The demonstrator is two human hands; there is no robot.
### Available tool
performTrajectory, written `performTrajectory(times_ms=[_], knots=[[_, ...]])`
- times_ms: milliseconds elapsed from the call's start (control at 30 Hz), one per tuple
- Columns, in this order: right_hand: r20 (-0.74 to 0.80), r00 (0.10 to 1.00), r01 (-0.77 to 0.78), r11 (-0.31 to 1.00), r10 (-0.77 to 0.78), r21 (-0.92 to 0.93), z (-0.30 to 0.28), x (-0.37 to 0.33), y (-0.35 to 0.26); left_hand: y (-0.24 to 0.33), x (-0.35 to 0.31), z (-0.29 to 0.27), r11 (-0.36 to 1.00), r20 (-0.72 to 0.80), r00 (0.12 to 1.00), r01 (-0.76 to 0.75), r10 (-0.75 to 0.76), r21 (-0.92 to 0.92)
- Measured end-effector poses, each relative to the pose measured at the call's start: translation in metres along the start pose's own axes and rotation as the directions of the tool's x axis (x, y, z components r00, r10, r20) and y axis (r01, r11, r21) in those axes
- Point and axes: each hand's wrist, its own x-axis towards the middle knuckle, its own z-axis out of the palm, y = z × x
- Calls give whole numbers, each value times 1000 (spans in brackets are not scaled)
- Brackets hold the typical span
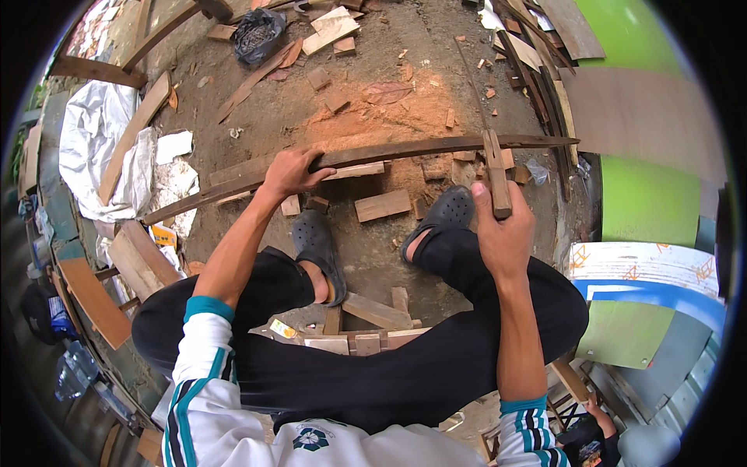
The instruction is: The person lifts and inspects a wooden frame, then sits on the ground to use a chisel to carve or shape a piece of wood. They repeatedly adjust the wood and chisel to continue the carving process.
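Observation:
A long dark wooden strip lies crosswise in front of me, slanting from the lower left up to the right. My left hand grips it left of its middle, thumb pointing right. Near the strip's right end my right hand is closed around the pale wooden handle of what looks like a saw. From that handle a thin dark line, seemingly the blade edge-on, runs away across the ground. The handle's upper end overlaps the strip; whether the blade touches it I cannot tell.
Wood offcuts lie around my dark clogs, beside orange sawdust. White sacking and boards are at left; planks and green panels at right. Another person shows at lower right.

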Motion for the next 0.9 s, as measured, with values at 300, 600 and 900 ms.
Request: performTrajectory(times_ms=[300, 600, 900], knots=[[-38, 980, 195, 980, -194, 36, -7, -11, 3, 53, -12, -102, 982, 216, 976, 1, 40, -186], [-108, 914, 391, 920, -391, -14, -14, -17, -12, 94, -38, -159, 998, -76, 995, -59, 57, -23], [-55, 933, 352, 932, -357, -84, -1, -25, -14, 102, -56, -159, 962, -216, 956, -149, 200, 230]])
